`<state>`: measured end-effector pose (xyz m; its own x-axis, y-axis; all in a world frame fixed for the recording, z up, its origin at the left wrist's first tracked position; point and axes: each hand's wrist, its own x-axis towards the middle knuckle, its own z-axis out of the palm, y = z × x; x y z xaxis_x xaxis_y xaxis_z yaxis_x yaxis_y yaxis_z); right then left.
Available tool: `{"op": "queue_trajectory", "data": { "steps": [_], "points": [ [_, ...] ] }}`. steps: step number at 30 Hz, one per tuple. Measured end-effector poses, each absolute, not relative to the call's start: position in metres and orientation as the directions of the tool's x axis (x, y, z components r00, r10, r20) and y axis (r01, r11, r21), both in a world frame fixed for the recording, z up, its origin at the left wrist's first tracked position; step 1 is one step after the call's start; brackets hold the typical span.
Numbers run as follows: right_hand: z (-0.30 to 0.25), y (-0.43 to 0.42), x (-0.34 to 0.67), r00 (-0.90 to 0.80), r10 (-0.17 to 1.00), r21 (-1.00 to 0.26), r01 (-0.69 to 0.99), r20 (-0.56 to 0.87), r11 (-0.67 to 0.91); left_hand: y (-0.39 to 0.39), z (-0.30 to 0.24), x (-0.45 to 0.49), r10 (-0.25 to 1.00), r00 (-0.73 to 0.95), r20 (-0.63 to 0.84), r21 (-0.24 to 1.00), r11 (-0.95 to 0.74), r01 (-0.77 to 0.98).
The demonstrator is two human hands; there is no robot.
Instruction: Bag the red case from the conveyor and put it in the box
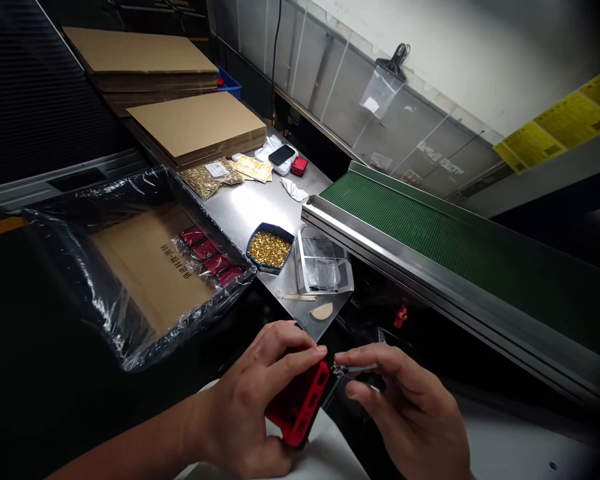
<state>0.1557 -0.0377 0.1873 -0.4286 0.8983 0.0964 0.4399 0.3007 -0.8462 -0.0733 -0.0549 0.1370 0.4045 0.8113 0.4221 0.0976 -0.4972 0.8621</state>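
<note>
My left hand is wrapped round a red phone case, holding it tilted with its cut-out edge facing right. Between the thumb and fingers of my right hand is a small silvery metal tool, its tip close to the case's upper right corner but apart from it. Part of the tool is hidden by the fingers, so its exact kind is unclear. Beyond my hands, a dark blue tray full of small gold-coloured pieces stands on the metal table.
A plastic-lined crate at left holds bagged red items on cardboard. Cardboard stacks stand behind. A green conveyor runs along the right. Clear bags, a cream half-round piece and a dark phone lie on the table.
</note>
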Motion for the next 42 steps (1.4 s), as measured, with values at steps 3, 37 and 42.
{"op": "queue_trajectory", "data": {
  "steps": [3, 37, 42],
  "points": [
    [0.191, -0.034, 0.156, -0.474, 0.875, -0.837, 0.438, 0.094, 0.327, -0.055, 0.135, -0.073, 0.812, 0.402, 0.422, 0.861, -0.498, 0.101],
    [-0.124, -0.032, 0.2, 0.252, 0.882, -0.635, 0.618, -0.398, -0.464, -0.097, 0.002, -0.148, 0.716, 0.395, -0.575, 0.775, 0.632, -0.016],
    [-0.133, -0.035, 0.212, 0.26, 0.887, -0.536, 0.72, -0.381, -0.441, -0.096, -0.009, -0.158, 0.762, 0.214, -0.611, 0.788, 0.561, 0.253]
  ]
}}
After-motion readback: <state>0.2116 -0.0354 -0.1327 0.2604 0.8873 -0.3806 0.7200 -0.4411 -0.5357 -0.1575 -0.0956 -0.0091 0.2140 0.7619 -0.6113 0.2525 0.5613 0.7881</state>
